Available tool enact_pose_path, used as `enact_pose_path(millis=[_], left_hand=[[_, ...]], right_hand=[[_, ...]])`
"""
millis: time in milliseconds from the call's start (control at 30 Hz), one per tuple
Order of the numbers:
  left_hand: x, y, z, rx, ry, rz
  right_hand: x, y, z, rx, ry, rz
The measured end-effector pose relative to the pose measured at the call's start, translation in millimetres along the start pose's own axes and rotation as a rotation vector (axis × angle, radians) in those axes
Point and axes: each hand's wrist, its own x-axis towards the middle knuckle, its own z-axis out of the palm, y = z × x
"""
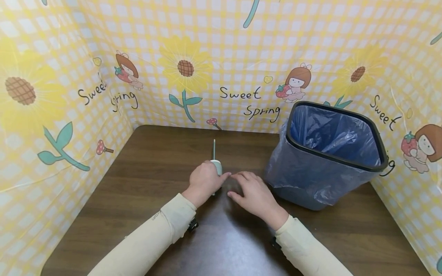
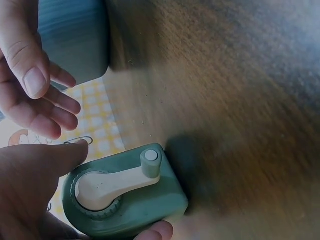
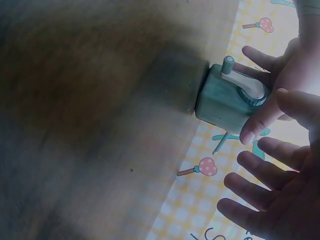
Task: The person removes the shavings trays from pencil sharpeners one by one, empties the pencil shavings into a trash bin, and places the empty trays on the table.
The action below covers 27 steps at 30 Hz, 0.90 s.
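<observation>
A green crank pencil sharpener [image 1: 217, 168] stands on the table, gripped from above by my left hand [image 1: 203, 182]. Its white crank handle [image 2: 122, 184], tipped with a green knob, faces my body. In the left wrist view the thumb lies along one side of the sharpener and fingertips show at the other. From the far side a green pencil [image 1: 214, 148] sticks out, also visible in the right wrist view. Just right of the sharpener hovers my right hand [image 1: 253, 193], fingers spread and relaxed, holding nothing; its fingertips are close to the left thumb.
A grey-blue trash bin [image 1: 300, 195] with a black rim and a clear plastic liner stands on the right of the brown wooden table [image 1: 148, 165]. Yellow checked cloth [image 1: 207, 23] with sunflowers and cartoon girls hangs around the back and sides.
</observation>
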Motion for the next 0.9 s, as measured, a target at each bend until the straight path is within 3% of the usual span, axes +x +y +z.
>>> enact_pose_path(millis=[333,900], left_hand=[[2.8,2.4,2.0,-0.007,0.005,-0.02],[7.4,-3.8,1.4,-0.002,0.0,0.007]], right_hand=[[-0.1,-0.8,1.1,-0.011,-0.019,0.023],[-1.3,-0.2,1.6,-0.031,-0.017,0.019]])
